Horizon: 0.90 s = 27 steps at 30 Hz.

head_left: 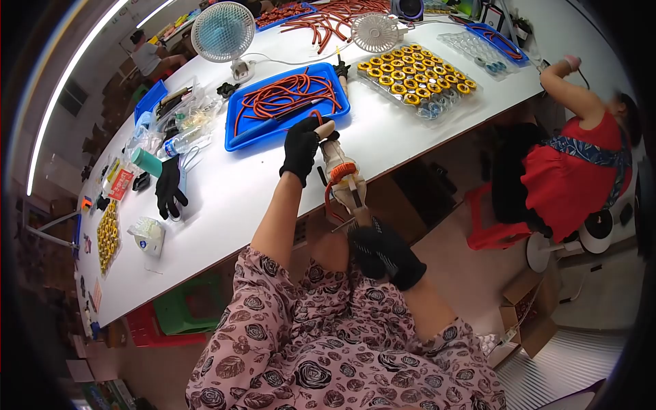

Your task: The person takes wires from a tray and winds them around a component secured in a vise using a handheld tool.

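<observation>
My left hand point(301, 145), in a black glove, is closed at the upper end of a pale fixture, by a light-coloured handle. An orange-red wound ring point(343, 171) sits in the middle of this fixture, at the table's front edge. My right hand point(387, 255), also gloved in black, is wrapped round the brown handle of a tool point(357, 198) whose shaft points up toward the ring. A red wire point(329, 205) loops down on the ring's left side. Beyond my left hand lies a blue tray point(236, 138) holding red wires point(287, 96).
Yellow rings point(410, 75) fill a clear tray at the back right. Two fans point(223, 32) stand at the back. A black glove point(168, 188) and plastic bags lie at the left. A person in red point(570, 171) sits at the right.
</observation>
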Tool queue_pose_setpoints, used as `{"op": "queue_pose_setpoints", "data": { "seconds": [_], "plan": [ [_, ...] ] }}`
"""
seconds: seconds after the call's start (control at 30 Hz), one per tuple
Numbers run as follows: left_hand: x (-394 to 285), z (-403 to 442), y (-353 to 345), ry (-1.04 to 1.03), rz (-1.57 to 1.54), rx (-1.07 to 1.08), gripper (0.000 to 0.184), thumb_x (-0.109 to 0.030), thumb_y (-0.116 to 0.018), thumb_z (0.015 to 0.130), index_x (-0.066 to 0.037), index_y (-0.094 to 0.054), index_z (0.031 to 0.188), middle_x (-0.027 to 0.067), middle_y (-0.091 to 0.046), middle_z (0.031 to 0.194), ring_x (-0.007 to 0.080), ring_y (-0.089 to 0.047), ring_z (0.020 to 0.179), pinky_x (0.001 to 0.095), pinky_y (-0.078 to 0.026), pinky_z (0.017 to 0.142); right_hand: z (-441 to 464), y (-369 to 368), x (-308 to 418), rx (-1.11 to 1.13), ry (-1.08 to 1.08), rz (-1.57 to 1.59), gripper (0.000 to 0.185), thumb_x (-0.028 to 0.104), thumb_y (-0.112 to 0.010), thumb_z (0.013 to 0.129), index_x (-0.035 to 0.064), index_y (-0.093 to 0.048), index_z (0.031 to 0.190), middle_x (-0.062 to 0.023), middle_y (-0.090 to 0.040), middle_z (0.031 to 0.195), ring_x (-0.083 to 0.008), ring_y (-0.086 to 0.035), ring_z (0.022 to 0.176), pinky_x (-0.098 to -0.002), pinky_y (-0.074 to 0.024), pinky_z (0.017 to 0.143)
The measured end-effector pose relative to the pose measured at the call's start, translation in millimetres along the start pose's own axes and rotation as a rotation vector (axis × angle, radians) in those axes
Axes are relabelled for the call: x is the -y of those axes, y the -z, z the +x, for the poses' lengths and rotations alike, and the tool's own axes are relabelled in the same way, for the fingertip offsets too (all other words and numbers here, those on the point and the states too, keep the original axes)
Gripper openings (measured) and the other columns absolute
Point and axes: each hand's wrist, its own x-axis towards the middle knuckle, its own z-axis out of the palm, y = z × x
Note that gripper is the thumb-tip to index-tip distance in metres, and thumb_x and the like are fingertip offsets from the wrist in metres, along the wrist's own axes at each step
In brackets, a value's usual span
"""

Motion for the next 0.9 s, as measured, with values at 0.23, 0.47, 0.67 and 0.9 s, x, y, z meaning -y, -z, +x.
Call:
{"op": "queue_pose_setpoints", "data": {
  "seconds": [0.23, 0.47, 0.67, 0.9],
  "plan": [
    [2.4, -12.9, -4.5, 0.004, 0.212, 0.01, 0.028, -0.013, -0.065, 0.08, 0.001, -0.061, 0.104, 0.0092, -0.065, 0.092, 0.0186, -0.061, 0.087, 0.0302, -0.046, 0.081, -37.7, -2.5, -3.8, -0.063, -0.092, 0.024, 0.008, 0.017, -0.055, 0.088, 0.0114, -0.049, 0.088, 0.0025, -0.041, 0.053, -0.0066, -0.037, 0.037, -0.0204, -0.0263, 0.034],
    [-76.0, -131.9, -27.7, -0.53, 1.169, 0.114, 0.059, -0.019, -0.066, 0.076, -0.009, -0.045, 0.13, 0.0112, -0.049, 0.128, 0.0286, -0.053, 0.101, 0.0359, -0.044, 0.087, -142.0, 51.7, -70.0, -0.058, -0.172, 0.144, 0.017, 0.013, -0.058, 0.086, 0.0086, -0.045, 0.097, 0.0032, -0.04, 0.051, -0.007, -0.036, 0.036, -0.0213, -0.0279, 0.033],
    [-48.9, -133.8, -48.0, -1.004, 1.329, 0.388, 0.044, -0.013, -0.059, 0.067, -0.017, -0.06, 0.111, 0.002, -0.057, 0.1, 0.0199, -0.054, 0.078, 0.0328, -0.046, 0.069, -145.5, 69.0, -69.6, -0.267, 0.12, -0.751, 0.025, 0.015, -0.062, 0.082, 0.004, -0.051, 0.103, -0.0037, -0.052, 0.063, -0.013, -0.046, 0.045, -0.0255, -0.035, 0.036],
    [-94.3, -18.3, -38.3, -0.802, 0.815, 0.06, 0.02, -0.014, -0.058, 0.079, -0.012, -0.066, 0.098, 0.0058, -0.064, 0.075, 0.023, -0.061, 0.063, 0.0318, -0.047, 0.057, -84.6, 19.5, -25.3, -0.618, 0.422, -0.862, 0.022, 0.019, -0.063, 0.083, 0.0072, -0.057, 0.101, -0.0077, -0.056, 0.072, -0.0154, -0.057, 0.058, -0.0278, -0.0423, 0.045]
  ]
}}
